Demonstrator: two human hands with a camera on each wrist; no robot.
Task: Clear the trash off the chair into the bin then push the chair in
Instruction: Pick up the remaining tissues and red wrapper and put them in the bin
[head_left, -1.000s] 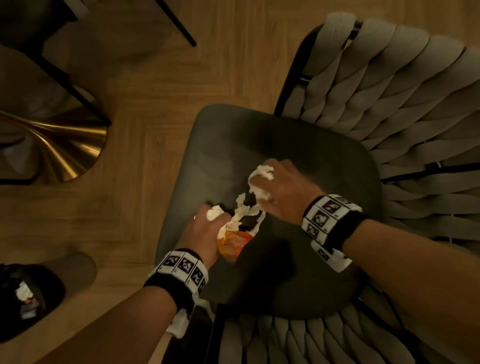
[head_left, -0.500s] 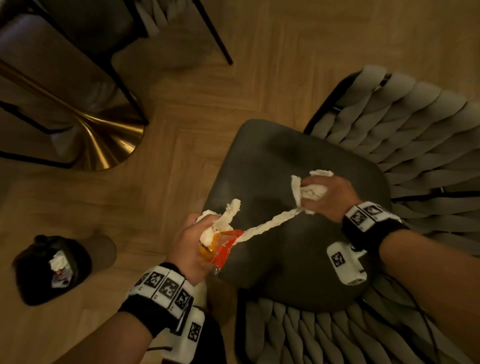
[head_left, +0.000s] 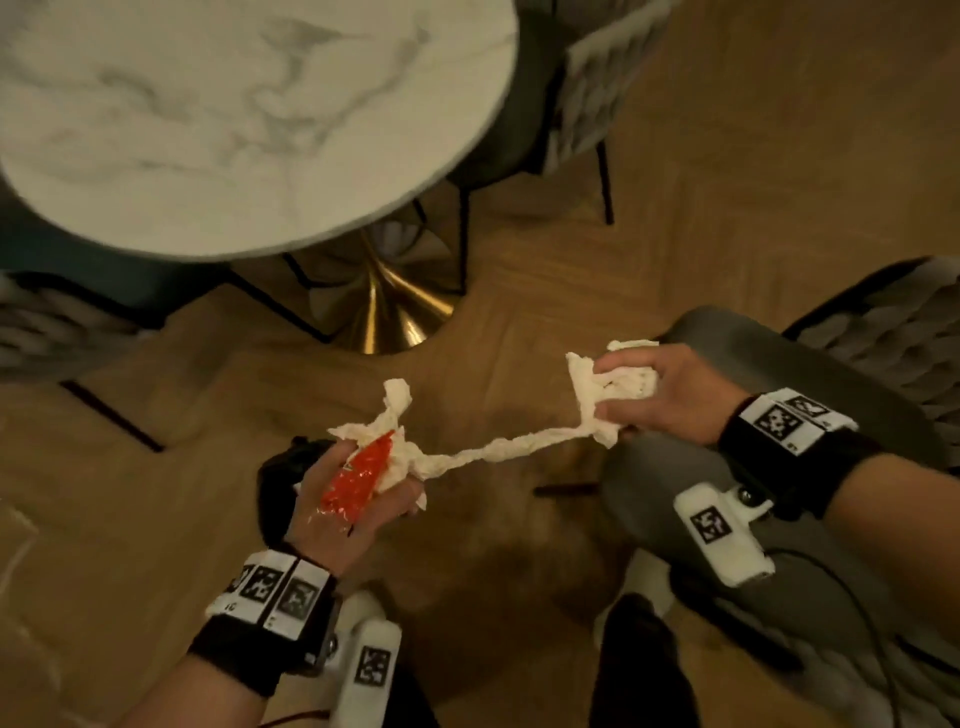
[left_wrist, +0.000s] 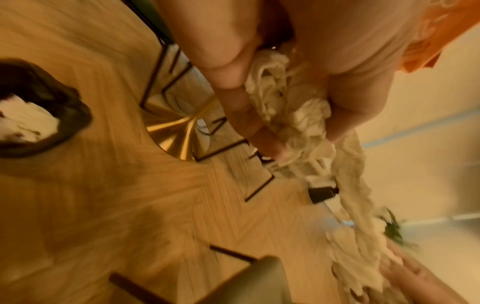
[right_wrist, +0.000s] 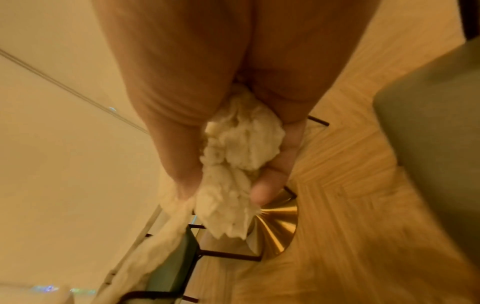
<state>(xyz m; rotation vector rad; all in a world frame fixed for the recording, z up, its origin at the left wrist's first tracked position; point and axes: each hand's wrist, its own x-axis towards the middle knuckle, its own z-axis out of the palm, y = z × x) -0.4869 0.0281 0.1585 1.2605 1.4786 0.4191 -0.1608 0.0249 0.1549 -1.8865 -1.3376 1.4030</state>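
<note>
Left hand (head_left: 358, 499) clutches tissue (head_left: 498, 447) and red wrapper (head_left: 358, 478); right hand (head_left: 660, 395) clutches the tissue's other end. Bin (left_wrist: 39, 107) drop and chair (head_left: 779, 364) push remain.

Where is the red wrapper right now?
In the head view the red wrapper sits low and left of centre, gripped with crumpled tissue in the left hand, above the wooden floor.

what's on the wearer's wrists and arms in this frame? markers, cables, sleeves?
No sleeves show: forearms bare. Each wrist wears a black fabric wristband topped by white tiles printed with black square fiducial markers. A white plastic camera housing with its own marker hangs under each wrist; a thin dark cable trails from the right one.
</note>
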